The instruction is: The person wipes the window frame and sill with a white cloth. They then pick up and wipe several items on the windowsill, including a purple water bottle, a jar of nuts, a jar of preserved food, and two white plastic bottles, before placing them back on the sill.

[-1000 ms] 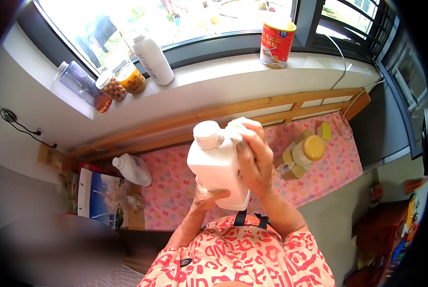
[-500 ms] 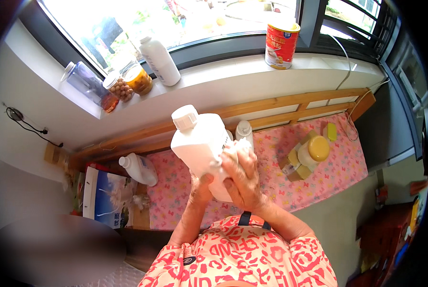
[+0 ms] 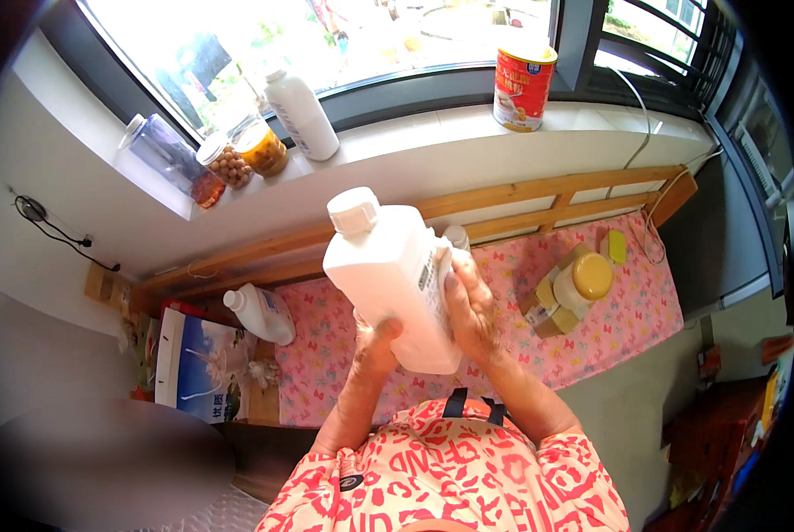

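A large white plastic bottle (image 3: 388,275) with a ribbed white screw cap is held up tilted in front of me, over a pink-patterned cloth. My left hand (image 3: 376,344) grips its lower left side, thumb across the face and the other fingers hidden behind. Against the bottle's right side, by a printed label, my right hand (image 3: 474,310) presses a crumpled white cloth or tissue (image 3: 450,257); its fingers are bent round this. Behind the bottle the top of another white bottle (image 3: 455,236) peeks out. To the left lies another white bottle (image 3: 262,314), tilted.
The pink cloth (image 3: 326,324) covers a wooden bench with a slatted back (image 3: 503,195). On it stand a yellow-lidded jar (image 3: 589,277) and a small yellow box (image 3: 613,246). The windowsill holds a red can (image 3: 523,89), a white bottle (image 3: 301,115) and several jars. A blue-and-white carton (image 3: 204,363) sits left.
My right hand has slid with the white cloth from the bottle's front face to its right side, uncovering the label. The bottle has shifted slightly right, hiding more of the bottle behind it.
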A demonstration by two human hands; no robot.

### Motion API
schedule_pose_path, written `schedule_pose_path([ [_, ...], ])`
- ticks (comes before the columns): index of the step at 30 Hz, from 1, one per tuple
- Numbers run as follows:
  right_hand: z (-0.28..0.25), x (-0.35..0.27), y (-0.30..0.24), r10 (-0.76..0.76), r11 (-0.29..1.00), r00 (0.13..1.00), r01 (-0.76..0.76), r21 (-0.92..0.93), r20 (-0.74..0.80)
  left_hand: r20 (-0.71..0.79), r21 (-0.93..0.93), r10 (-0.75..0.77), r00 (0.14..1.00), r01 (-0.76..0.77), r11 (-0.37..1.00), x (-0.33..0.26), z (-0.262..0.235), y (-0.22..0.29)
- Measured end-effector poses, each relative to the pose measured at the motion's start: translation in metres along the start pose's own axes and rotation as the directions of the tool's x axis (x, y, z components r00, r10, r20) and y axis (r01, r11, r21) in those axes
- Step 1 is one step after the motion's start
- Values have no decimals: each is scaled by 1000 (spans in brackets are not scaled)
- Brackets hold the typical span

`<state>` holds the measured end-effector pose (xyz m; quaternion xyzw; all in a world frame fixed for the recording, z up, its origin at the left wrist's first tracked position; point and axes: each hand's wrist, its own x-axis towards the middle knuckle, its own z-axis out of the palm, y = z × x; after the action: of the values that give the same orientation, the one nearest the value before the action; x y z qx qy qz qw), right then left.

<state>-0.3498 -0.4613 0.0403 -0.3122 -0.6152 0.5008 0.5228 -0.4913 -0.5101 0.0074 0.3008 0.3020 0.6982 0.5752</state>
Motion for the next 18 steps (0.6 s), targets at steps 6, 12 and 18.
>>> schedule_pose_path([
  [6,-7,-23,16,-327,839,933,361,-407,152,-21,-33,27,999,-28,999,13,-2,7],
  [12,0,-14,11,-432,814,901,405,-417,31,-64,174,161,985,-148,974,18,-3,7],
  [18,9,-18,8,-576,583,817,445,-680,41,-179,316,381,907,-314,896,1,46,15],
])
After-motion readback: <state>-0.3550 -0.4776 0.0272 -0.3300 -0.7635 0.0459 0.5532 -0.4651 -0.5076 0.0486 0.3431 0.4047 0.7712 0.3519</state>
